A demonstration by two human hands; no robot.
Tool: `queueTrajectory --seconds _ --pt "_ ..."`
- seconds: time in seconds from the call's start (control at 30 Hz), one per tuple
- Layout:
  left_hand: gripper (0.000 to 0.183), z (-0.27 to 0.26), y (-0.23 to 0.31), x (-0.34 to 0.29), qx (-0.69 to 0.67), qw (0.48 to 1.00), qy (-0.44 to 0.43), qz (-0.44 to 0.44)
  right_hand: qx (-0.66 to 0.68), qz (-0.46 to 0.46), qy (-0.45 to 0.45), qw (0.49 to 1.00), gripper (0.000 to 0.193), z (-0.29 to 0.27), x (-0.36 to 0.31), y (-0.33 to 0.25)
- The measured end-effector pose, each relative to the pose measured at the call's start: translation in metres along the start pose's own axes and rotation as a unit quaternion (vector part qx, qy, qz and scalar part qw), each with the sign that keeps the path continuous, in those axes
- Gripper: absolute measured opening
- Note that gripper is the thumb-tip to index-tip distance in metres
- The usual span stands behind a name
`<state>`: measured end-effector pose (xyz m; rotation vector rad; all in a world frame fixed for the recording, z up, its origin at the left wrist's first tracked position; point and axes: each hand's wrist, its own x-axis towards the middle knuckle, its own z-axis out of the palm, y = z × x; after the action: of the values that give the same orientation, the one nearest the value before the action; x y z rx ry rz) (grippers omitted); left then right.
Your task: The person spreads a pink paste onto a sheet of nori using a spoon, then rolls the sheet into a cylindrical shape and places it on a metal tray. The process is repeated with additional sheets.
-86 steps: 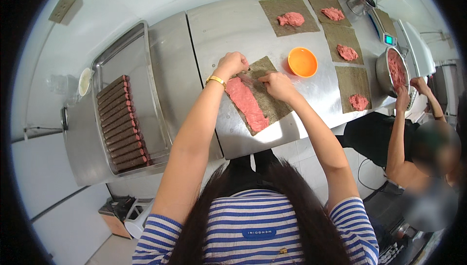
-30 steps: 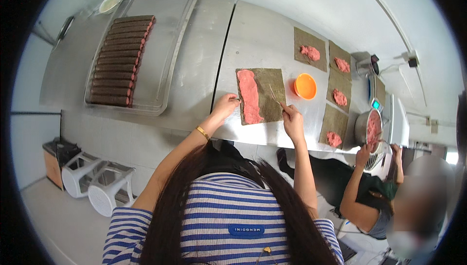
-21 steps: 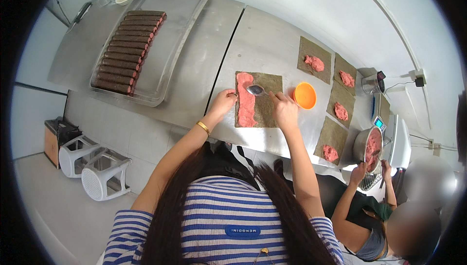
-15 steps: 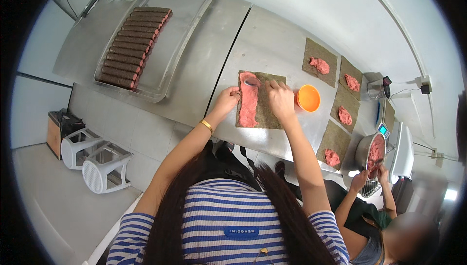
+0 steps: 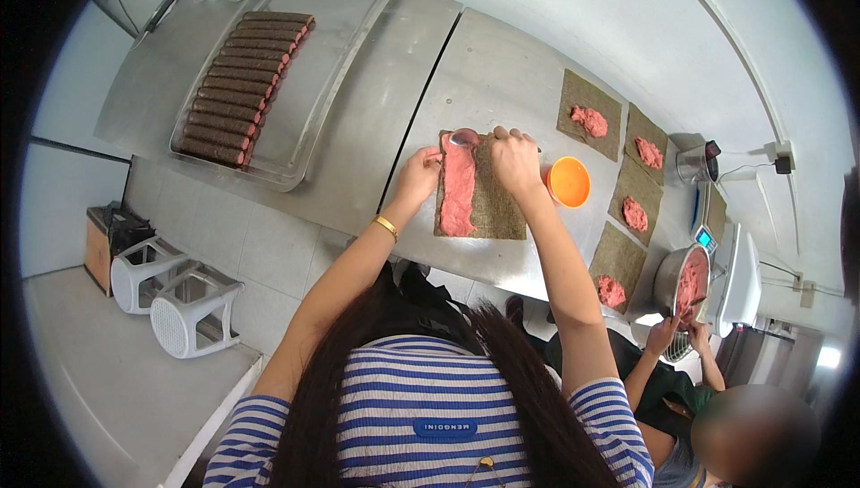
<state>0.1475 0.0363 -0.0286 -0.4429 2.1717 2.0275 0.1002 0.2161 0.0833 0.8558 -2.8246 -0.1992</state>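
Observation:
A dark green seaweed sheet (image 5: 503,210) lies flat in front of me, with a long strip of pink minced meat (image 5: 457,192) spread down its left side. My right hand (image 5: 514,163) is closed around the handle of a metal spoon, whose bowl (image 5: 463,138) rests on the top end of the meat. At the sheet's upper left edge, the fingertips of my left hand (image 5: 418,175) pinch the border beside the meat. An orange cup (image 5: 568,182) stands just right of my right hand.
Several seaweed sheets with meat lumps (image 5: 635,213) lie at right. Farther right, a co-worker's hands (image 5: 663,334) are at a metal bowl (image 5: 668,280) of meat by a scale (image 5: 740,278). A steel tray (image 5: 336,85) holding several seaweed rolls (image 5: 237,94) stands at left.
The spoon bowl has shifted slightly up to the top end of the meat strip, and my right hand moved up with it. My left fingertips moved a little up the sheet's edge.

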Motion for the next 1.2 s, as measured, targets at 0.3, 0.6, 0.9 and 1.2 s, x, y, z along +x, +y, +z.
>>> queueTrajectory --seconds 0.3,0.6,0.9,1.2 --pt "0.046 -0.007 0.020 0.016 -0.091 0.993 -0.051 -0.058 0.008 0.040 -0.019 0.999 0.010 -0.013 0.013 0.005" --pt "0.045 -0.012 0.034 0.020 -0.116 0.989 -0.058 -0.072 0.011 -0.005 -0.026 1.000 0.012 -0.008 0.021 -0.003" --pt "0.032 -0.007 0.021 0.040 -0.049 0.998 0.021 -0.033 0.041 0.114 -0.112 0.986 0.014 -0.021 0.026 -0.002" --pt "0.032 -0.010 0.039 0.048 0.145 0.989 0.031 0.029 0.036 0.123 -0.151 0.980 0.016 -0.026 0.017 0.000"
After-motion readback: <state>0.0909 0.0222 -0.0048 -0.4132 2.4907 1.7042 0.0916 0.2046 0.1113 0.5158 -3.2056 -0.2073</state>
